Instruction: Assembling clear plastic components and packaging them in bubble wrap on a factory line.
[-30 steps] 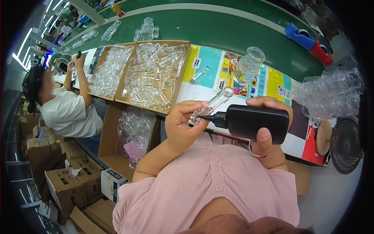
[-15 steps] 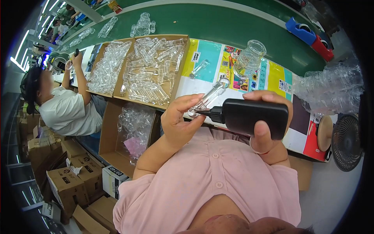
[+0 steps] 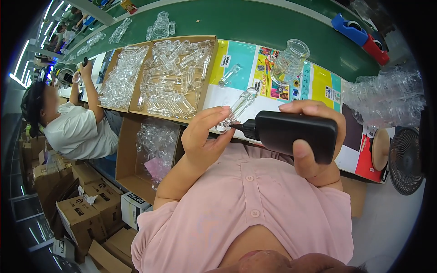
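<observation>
Between the thumb and fingers of my left hand (image 3: 203, 136) is the near end of a clear plastic tube-shaped piece (image 3: 240, 106), slanting away from me up and to the right. My right hand (image 3: 318, 136) is wrapped round a black squeeze bottle (image 3: 291, 136), tipped on its side. Its pointed nozzle (image 3: 237, 126) meets the held end of the clear piece at my left fingertips; whether any liquid comes out cannot be seen. A smaller clear tube (image 3: 230, 75) lies on the printed sheet beyond my hands, and a wider clear ringed part (image 3: 290, 62) stands to its right.
Two cardboard trays (image 3: 210, 73) of clear tubes lie left of the printed sheet (image 3: 218, 98). Stacked clear parts (image 3: 387, 98) and a black fan (image 3: 405, 164) are at the right. Blue and red tape dispensers (image 3: 350, 32) sit on the green bench. A co-worker (image 3: 77, 123) sits left.
The bottle and clear piece remain together at my fingertips, shifted slightly left and up in the picture. The surroundings shift slightly too. Both hands keep their grips.
</observation>
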Tool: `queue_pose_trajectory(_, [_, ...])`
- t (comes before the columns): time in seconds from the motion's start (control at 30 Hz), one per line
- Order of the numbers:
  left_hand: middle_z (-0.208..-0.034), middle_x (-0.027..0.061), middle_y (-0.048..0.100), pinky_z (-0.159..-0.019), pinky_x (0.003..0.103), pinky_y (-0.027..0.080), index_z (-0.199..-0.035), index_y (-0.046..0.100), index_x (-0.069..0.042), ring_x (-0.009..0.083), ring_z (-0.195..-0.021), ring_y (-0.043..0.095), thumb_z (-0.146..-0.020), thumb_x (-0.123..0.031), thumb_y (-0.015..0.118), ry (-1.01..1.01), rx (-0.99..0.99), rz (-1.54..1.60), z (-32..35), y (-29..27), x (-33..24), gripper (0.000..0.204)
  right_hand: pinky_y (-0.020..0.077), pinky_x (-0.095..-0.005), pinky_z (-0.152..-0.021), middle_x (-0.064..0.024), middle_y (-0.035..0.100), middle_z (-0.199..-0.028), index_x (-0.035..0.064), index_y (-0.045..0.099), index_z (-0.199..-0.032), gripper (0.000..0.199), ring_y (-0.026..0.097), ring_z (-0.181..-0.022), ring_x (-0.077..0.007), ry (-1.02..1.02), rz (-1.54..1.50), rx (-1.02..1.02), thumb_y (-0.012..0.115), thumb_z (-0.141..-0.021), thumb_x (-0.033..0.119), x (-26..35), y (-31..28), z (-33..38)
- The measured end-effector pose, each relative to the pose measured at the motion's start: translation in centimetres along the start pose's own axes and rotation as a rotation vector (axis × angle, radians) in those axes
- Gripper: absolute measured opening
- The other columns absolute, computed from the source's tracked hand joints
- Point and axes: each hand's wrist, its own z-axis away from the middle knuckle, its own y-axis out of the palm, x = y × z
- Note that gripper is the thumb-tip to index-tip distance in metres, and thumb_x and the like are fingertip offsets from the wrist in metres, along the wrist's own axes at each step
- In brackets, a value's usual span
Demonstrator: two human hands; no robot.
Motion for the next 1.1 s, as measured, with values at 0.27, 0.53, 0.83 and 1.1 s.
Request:
queue_pose_trajectory(0.27, [-0.092, 0.0139, 0.062, -0.070, 0.029, 0.049, -0.097, 0.060, -0.002, 0.0239, -0.081, 0.061, -0.058, 0.008, 0.070, -0.037, 0.038, -0.072, -0.5, -0.2, -0.4, 0.041, 0.0511, -0.0293, -0.061, -0.0246, 0.058, -0.100, -0.0047, 0.042, -0.113, 0.052, 0.063, -0.080, -0.0298, -0.231, 0.248, 0.153, 0.068, -0.071, 0.008, 0.8, 0.8, 0.6])
queue_pose_trajectory(0.53, [-0.100, 0.0103, 0.057, -0.077, 0.026, 0.048, -0.114, 0.050, 0.000, 0.0182, -0.086, 0.060, -0.077, 0.005, 0.061, -0.682, 0.103, 0.757, 0.1, -0.3, -0.3, 0.039, 0.0460, -0.0246, -0.045, -0.0273, 0.059, -0.097, -0.0060, 0.044, -0.108, 0.047, 0.062, -0.068, -0.0238, -0.396, 0.310, 0.149, 0.069, -0.074, 0.015, 0.2, 1.2, 0.8])
queue_pose_trajectory(0.83, [-0.099, 0.0090, 0.055, -0.076, 0.024, 0.050, -0.119, 0.039, 0.000, 0.0125, -0.085, 0.058, -0.082, 0.001, 0.059, -0.750, 0.210, 1.039, 0.3, -1.0, 0.0, 0.042, 0.0445, -0.0246, -0.043, -0.0262, 0.059, -0.096, -0.0047, 0.042, -0.107, 0.044, 0.058, -0.058, -0.0204, -0.489, 0.300, 0.099, 0.066, -0.074, 0.013, -0.4, 1.3, 1.2])
queue_pose_trajectory(1.1, [-0.098, 0.0083, 0.055, -0.075, 0.024, 0.049, -0.118, 0.040, 0.000, 0.0124, -0.085, 0.059, -0.081, 0.003, 0.059, -0.750, 0.171, 0.940, 0.3, -1.2, -0.7, 0.041, 0.0450, -0.0256, -0.044, -0.0263, 0.059, -0.096, -0.0042, 0.043, -0.105, 0.044, 0.057, -0.054, -0.0195, -0.515, 0.311, 0.127, 0.067, -0.076, 0.018, -0.3, 1.4, 0.7])
